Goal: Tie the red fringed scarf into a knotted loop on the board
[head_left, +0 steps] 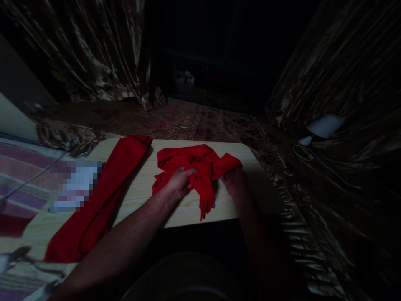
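A crumpled red fringed scarf (pixel 191 161) lies on a light wooden board (pixel 147 184). My left hand (pixel 178 183) is closed on its middle part, fingers pinching the cloth. Just to the right, my right hand (pixel 233 180) grips the scarf's right fold. The fringed end (pixel 206 207) hangs toward the board's near edge between my hands. A second red cloth (pixel 103 196), long and folded flat, stretches diagonally across the left half of the board.
A blurred white patch (pixel 75 186) sits left of the long cloth. A striped rug (pixel 21 175) lies at the left. Shiny patterned curtains (pixel 338 83) hang behind and to the right. A white charger and cable (pixel 313 142) rest at the right.
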{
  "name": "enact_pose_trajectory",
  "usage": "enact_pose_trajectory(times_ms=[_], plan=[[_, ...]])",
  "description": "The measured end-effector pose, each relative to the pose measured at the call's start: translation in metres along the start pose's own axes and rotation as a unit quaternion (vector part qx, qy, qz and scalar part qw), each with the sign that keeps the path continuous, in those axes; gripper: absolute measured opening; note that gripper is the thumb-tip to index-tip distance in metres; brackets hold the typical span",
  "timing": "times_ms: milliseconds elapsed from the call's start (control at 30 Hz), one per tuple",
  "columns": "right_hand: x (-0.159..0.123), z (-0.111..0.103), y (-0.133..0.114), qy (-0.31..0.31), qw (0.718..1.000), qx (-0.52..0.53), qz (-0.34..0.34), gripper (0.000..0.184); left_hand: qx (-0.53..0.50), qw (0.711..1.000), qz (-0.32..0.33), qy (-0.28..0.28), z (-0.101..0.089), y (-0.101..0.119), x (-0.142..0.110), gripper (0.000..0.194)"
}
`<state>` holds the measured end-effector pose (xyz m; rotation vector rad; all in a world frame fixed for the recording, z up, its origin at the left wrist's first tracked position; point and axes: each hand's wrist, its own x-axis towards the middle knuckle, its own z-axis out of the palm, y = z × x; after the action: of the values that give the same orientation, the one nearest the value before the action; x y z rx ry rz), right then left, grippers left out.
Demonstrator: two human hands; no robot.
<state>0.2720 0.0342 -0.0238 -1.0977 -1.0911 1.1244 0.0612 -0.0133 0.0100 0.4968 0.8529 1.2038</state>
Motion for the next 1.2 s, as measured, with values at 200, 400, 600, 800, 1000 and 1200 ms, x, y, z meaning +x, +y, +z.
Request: enact_pose_trajectory(times_ms=[200, 400, 600, 800, 1000, 1200], plan=[[0.004, 0.011, 0.007, 0.1, 0.993, 0.057, 0.014, 0.034, -0.027, 1.0, 0.008, -0.005, 0.0, -0.001, 0.0, 0.009], [-0.001, -0.005, -0.009, 0.191, 0.927, -0.258, -0.193, 0.052, -0.035, 0.999, 0.001, -0.008, -0.001, -0.001, 0.001, 0.011], [-0.012, -0.033, -0.036, 0.198, 0.752, -0.553, -0.299, 0.059, -0.019, 1.0, 0.006, 0.02, -0.007, 0.0, 0.003, 0.016], [-0.003, -0.069, -0.046, 0.187, 0.731, -0.594, -0.28, 0.036, -0.031, 0.999, -0.01, 0.037, -0.009, 0.0, 0.001, 0.018], [0.006, -0.091, -0.039, 0.101, 0.78, -0.563, -0.254, 0.02, -0.084, 0.994, -0.06, 0.029, -0.007, 0.009, -0.004, 0.023], [0.012, -0.087, -0.044, 0.121, 0.764, -0.576, -0.266, 0.019, -0.05, 0.997, -0.027, 0.059, -0.012, 0.004, 0.0, 0.026]])
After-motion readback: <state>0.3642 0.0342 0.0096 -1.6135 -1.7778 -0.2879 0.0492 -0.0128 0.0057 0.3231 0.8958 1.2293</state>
